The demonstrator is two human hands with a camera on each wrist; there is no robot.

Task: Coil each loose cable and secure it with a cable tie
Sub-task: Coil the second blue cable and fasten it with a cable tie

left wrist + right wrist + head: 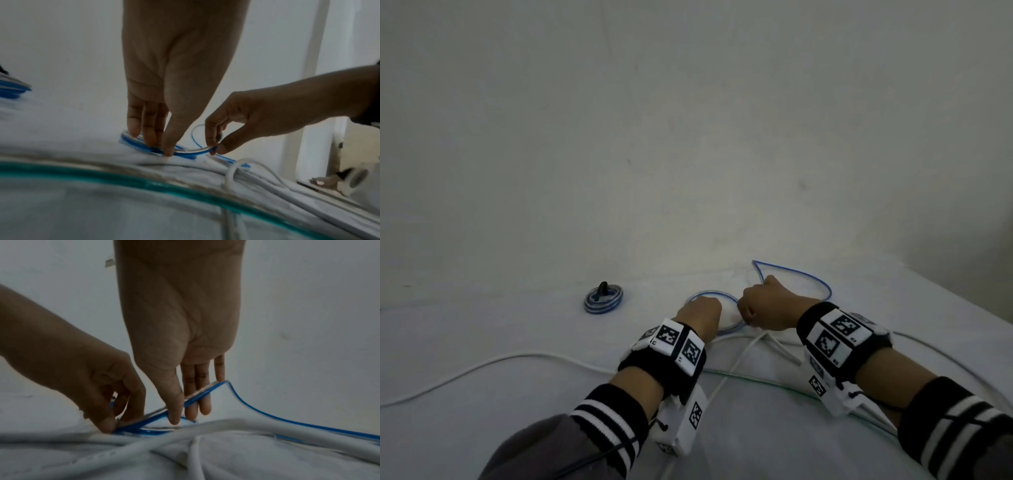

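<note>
The blue cable (722, 310) lies part-coiled on the white sheet (517, 342), a small ring in the middle and a loose loop trailing off far right. Left hand (700, 317) is down on the ring, fingertips (133, 128) and thumb pinning the turns flat against the sheet. Right hand (770, 305), just beside it, has its grip closed on the free strand, thumb and fingers pinching it where it meets the ring. Far left, well apart, sits a finished blue coil (603, 300) with a black tie (602, 288) round it. White cables (517, 359) run across the near side, and a green cable (756, 380) crosses under the wrists
</note>
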